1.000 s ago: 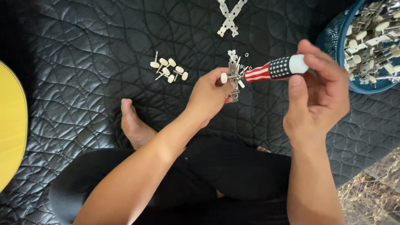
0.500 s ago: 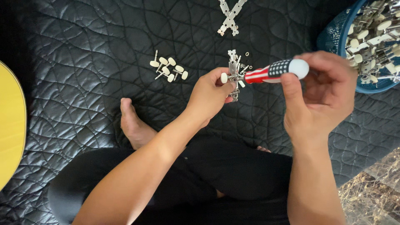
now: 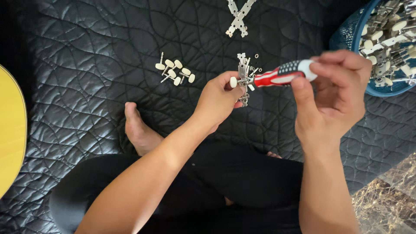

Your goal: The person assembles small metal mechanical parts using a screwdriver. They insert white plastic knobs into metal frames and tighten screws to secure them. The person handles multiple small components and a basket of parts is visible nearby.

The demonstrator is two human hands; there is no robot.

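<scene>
My left hand [image 3: 218, 100] grips a small metal strip of tuning pegs [image 3: 243, 82] with a cream knob, held upright above the black quilted mat [image 3: 86, 73]. My right hand [image 3: 333, 95] pinches the white end of a red, white and dark-striped screwdriver [image 3: 281, 73]. Its tip meets the metal strip from the right. Both hands hover over my crossed legs.
A small heap of loose cream-knobbed pegs [image 3: 175, 73] lies on the mat to the left. Two crossed metal strips [image 3: 239, 15] lie at the top. A blue basket [image 3: 346, 32] full of peg parts stands at the top right. A yellow curved object [image 3: 11, 134] is at the left edge. My bare foot [image 3: 138, 130] rests below the pegs.
My right fingers have shifted around the screwdriver's end, as in turning it. The left hand and the metal strip have stayed in place.
</scene>
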